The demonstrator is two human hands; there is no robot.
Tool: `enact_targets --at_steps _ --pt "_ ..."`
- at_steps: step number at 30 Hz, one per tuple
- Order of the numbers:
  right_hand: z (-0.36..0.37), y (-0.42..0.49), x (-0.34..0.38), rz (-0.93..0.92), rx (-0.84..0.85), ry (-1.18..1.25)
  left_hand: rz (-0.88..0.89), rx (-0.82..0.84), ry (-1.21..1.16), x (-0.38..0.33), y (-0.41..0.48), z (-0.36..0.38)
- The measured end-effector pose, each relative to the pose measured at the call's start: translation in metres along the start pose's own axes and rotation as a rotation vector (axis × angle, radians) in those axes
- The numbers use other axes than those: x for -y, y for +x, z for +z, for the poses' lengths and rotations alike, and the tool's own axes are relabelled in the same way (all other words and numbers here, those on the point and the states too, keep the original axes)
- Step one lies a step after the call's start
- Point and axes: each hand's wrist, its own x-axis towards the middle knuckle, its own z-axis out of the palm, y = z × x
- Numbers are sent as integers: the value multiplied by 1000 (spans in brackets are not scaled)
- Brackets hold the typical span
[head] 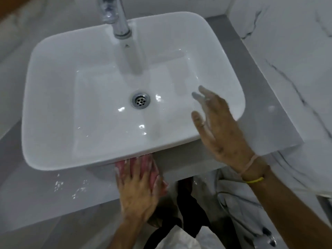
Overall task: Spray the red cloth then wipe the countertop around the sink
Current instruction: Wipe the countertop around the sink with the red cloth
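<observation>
— Head view first: where's the red cloth (143, 169)?

— On the grey countertop (45, 198), right at the front edge of the white sink (53, 97), partly tucked under the basin's overhanging rim. The left hand (138, 191) lies flat on top of it, fingers (133, 169) stretched out and pressed down on the fabric, tips reaching under the rim. It isn't a fist or a pinch, just a flat palm pinning the cloth to the counter.

— And the other hand?

— The right hand (221, 130) is over the near right corner of the basin, fingers spread wide and loose, holding nothing. It looks a bit blurred, and I can't tell whether the palm touches the rim or hangs just above it. There are thin bands (251, 175) round that wrist, one pale, one yellow.

— Anything on the counter?

— White foamy flecks (70, 187) to the left of the cloth, near the front of the counter. A few flecks sit on the left hand's fingers too.

— The sink itself?

— Rectangular, rounded corners, shiny inside, with a metal drain (140, 101) in the middle and a chrome faucet (118, 18) rising at the back. A marbled white wall (296, 60) runs along the right side, beside the counter strip.

— Below the counter?

— Pale clothing and something dark hanging down; too unclear to name.
</observation>
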Motion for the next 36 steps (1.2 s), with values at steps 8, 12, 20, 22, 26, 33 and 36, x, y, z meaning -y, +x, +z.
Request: enact_targets --at_steps 8,12,20,22,26,33,36 --pt "92 30 109 -490 438 -312 158 -38 -146 -20 8 1" --pt "133 44 155 -797 499 -396 -26 -77 -117 63 -24 8" --pt "135 43 165 -743 496 -327 -510 -111 -100 250 -70 -15" --pt "139 45 169 -763 467 -335 -522 -121 -107 273 -61 -24" --pt "139 45 171 -786 436 -353 -549 -183 -123 297 -21 -34" --pt "139 44 169 -740 456 -332 -509 -186 -149 270 24 -38" --pt "138 43 168 -725 462 -332 -478 -188 -140 261 -19 -31"
